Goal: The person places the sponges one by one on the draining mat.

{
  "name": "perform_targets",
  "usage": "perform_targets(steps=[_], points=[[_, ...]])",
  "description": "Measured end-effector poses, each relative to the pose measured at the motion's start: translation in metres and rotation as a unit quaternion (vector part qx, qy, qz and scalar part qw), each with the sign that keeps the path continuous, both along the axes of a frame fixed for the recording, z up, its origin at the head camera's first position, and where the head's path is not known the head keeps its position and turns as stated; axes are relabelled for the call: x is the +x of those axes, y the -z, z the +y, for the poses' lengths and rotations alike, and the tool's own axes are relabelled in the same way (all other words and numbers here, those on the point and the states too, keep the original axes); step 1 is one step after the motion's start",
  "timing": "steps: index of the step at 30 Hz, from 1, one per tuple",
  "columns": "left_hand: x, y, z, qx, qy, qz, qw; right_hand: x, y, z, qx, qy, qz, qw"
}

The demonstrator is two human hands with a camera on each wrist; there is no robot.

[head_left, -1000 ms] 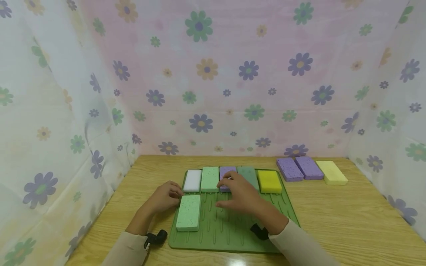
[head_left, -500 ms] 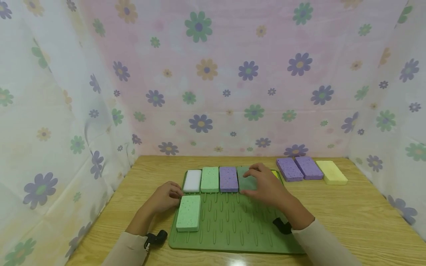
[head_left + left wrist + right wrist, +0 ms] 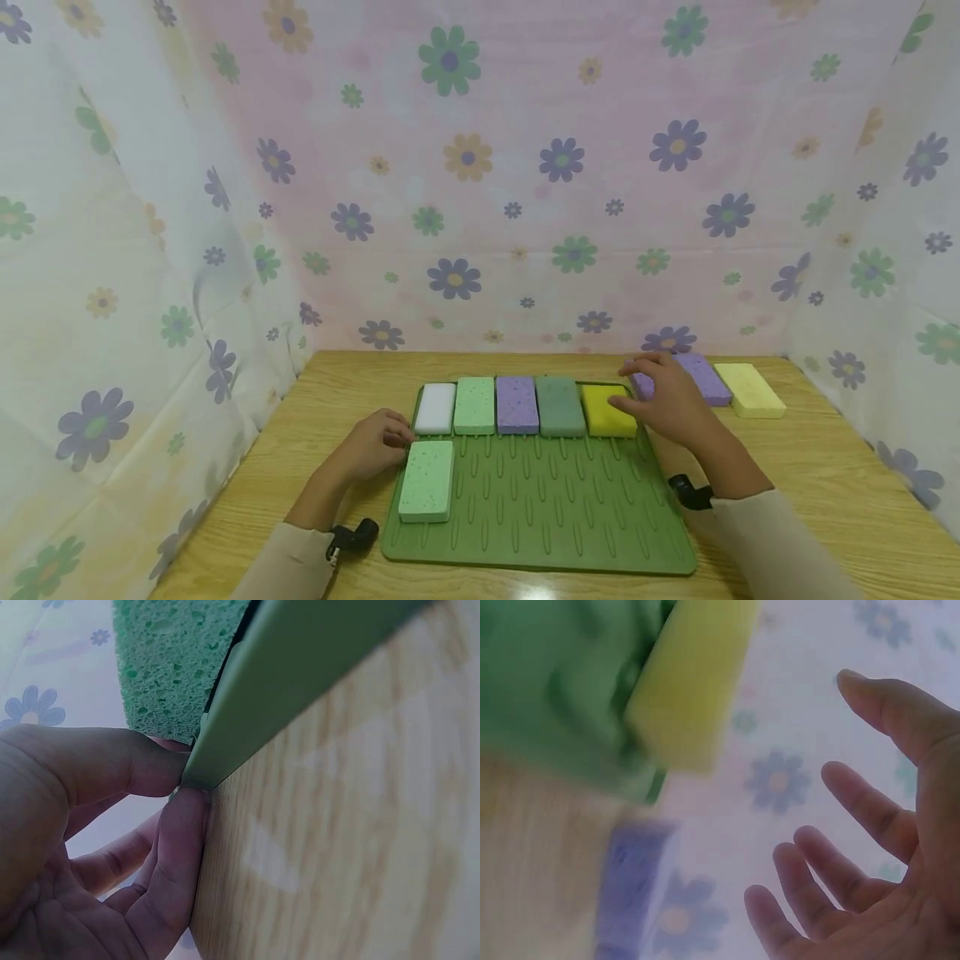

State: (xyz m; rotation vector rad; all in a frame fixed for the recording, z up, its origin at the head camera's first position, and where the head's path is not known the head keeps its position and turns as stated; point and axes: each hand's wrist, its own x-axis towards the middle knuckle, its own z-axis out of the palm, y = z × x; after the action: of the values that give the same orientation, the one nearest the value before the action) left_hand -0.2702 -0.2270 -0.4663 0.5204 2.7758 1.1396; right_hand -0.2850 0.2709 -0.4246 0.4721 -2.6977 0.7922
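My left hand [image 3: 375,446] is at the left edge of a ridged green silicone mat [image 3: 555,508]; the left wrist view shows thumb and fingertip pinching that edge. Beside it a light green sponge [image 3: 427,482] lies on the mat. Across the mat's back stand, left to right, a white sponge [image 3: 436,408], a light green sponge [image 3: 475,405], a purple sponge [image 3: 517,405], a grey-green sponge [image 3: 559,407] and a yellow sponge [image 3: 606,412]. My right hand [image 3: 671,404], fingers spread with nothing in them, hovers beyond the mat's back right corner, overlapping a purple sponge [image 3: 634,889] off the mat.
On the wooden table [image 3: 810,500], right of the mat, lie another purple sponge [image 3: 701,380] and a pale yellow sponge [image 3: 748,390]. A flowered cloth [image 3: 495,208] hangs behind the table and along both sides.
My right hand has moved rightward, from above the purple sponge on the mat, past the grey-green and yellow ones, to the purple sponges off the mat. My left hand has stayed put.
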Motion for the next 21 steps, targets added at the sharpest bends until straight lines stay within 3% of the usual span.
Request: perform_targets(steps=[13,21], points=[[-0.002,0.002,0.000,0.004,-0.010,-0.009,0.9999,-0.008,0.001,0.069,-0.050,0.106,-0.036,0.992],[-0.003,0.003,0.000,0.012,-0.011,-0.013,0.9998,-0.007,0.015,0.115,-0.061,0.175,-0.060,0.981]])
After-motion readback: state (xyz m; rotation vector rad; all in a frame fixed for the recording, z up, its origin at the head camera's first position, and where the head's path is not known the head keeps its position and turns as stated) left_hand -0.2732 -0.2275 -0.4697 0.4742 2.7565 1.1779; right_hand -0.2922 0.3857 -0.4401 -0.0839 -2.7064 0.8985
